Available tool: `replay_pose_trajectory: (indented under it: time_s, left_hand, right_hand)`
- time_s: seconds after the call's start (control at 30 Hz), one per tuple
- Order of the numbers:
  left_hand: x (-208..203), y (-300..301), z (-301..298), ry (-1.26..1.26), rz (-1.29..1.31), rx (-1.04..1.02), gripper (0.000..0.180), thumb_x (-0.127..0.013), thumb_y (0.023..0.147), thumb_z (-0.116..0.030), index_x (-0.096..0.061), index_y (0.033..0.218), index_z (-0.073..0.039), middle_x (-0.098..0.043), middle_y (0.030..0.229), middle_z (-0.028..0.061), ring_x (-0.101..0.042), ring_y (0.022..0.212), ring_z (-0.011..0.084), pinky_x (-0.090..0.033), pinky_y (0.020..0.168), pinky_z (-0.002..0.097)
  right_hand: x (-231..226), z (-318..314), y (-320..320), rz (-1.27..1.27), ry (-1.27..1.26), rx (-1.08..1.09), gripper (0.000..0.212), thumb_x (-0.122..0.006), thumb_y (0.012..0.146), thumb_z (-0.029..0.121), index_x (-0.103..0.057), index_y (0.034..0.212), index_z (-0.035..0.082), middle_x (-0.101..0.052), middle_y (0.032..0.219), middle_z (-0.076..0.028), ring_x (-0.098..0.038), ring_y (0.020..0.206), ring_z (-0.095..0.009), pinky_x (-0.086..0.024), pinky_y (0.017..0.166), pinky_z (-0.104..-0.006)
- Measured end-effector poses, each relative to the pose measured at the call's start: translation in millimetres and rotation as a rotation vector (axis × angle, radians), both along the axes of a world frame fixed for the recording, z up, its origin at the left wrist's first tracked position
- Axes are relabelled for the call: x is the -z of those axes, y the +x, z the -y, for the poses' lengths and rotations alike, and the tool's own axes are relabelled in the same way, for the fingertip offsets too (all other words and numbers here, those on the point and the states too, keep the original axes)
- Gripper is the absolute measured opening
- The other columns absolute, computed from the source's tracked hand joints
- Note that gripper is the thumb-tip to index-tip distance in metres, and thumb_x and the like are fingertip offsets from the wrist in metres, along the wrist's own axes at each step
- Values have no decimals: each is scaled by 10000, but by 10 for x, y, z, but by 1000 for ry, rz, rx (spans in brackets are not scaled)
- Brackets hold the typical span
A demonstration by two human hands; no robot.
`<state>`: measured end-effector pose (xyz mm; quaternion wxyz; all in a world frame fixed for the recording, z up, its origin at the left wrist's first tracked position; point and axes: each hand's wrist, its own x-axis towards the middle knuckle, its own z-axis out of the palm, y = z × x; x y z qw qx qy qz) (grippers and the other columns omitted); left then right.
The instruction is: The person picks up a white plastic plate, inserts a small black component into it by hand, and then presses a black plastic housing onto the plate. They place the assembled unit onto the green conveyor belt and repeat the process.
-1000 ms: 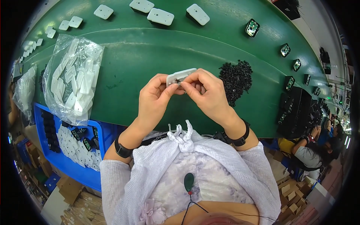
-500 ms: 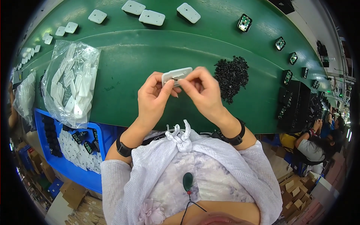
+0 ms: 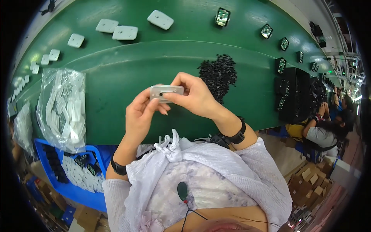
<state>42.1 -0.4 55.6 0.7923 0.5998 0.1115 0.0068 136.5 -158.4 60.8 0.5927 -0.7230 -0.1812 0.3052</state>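
Observation:
A small white plastic cover (image 3: 169, 89) with rounded corners is held between both hands over the green bench. My left hand (image 3: 140, 110) pinches its left end, thumb at the lower edge and fingers behind. From the other side my right hand (image 3: 196, 96) grips the right end, its thumb lying across the cover's face. A tiny black part (image 3: 161, 94) shows on that face near the left thumb; how firmly it sits there I cannot tell. Just beyond my right hand lies a heap of small black plastic parts (image 3: 218, 75).
A clear bag of white covers (image 3: 63, 116) lies at the left, above a blue bin (image 3: 79, 195) with more pieces. White covers (image 3: 125, 33) line the far bench (image 3: 170, 58). Black housings with circuit boards (image 3: 223, 17) stand far right, near a black box (image 3: 296, 91). Another person (image 3: 322, 133) sits at right.
The view has shifted, so the bench items sit further left and lower. My right hand has gone from pinching at the cover's edge to gripping its right end, and the cover is more level.

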Motion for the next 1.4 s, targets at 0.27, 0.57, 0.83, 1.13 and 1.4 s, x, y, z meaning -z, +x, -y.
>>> replay_pose_trajectory:
  time_s: [0.27, 0.57, 0.83, 1.13, 1.4]
  left_hand:
    - [338, 291, -502, 191, -71, -184, 202, -490, 955, -85, -519, 1121, 28, -627, 836, 82, -575, 599, 127, -454, 569, 220]
    - [309, 598, -697, 1222, 69, -84, 168, -602, 857, -87, -624, 1023, -82, -526, 848, 105, -558, 726, 272, -470, 642, 338]
    - [271, 250, -418, 1470, 71, -150, 732, -773, 688, -178, -426, 1317, -38, -513, 1071, 147, -489, 1006, 343, -420, 826, 420]
    - [364, 68, -569, 1333, 289, -102, 607, -651, 721, 31, -498, 1293, -102, -584, 1082, 99, -523, 1061, 270, -391, 914, 394]
    - [417, -23, -644, 994, 286, -213, 569, -583, 745, 90, -510, 1281, -87, -579, 1173, 109, -542, 1090, 286, -405, 945, 388]
  right_hand:
    - [-79, 133, 1012, 799, -139, 250, 305, -706, 816, 284, -595, 982, 53, -571, 869, -58, -537, 732, -154, -461, 652, -271]
    - [-37, 406, 2538, 676, -1140, 113, 595, -597, 816, 540, -593, 1166, 58, -617, 1023, -154, -615, 930, -340, -516, 765, -411]
    - [-22, -47, 1137, 263, 66, 53, 390, -700, 802, 71, -532, 1149, 15, -561, 979, -37, -559, 943, -109, -465, 828, -251]
    - [-42, -6, 448, 987, -496, -248, 367, -690, 754, 55, -555, 1094, 38, -597, 1062, -118, -571, 981, -305, -476, 846, -364]
    - [-80, -460, 202, 979, -169, -283, 358, -683, 757, 45, -582, 1100, 31, -628, 1074, -120, -588, 973, -303, -483, 846, -367]
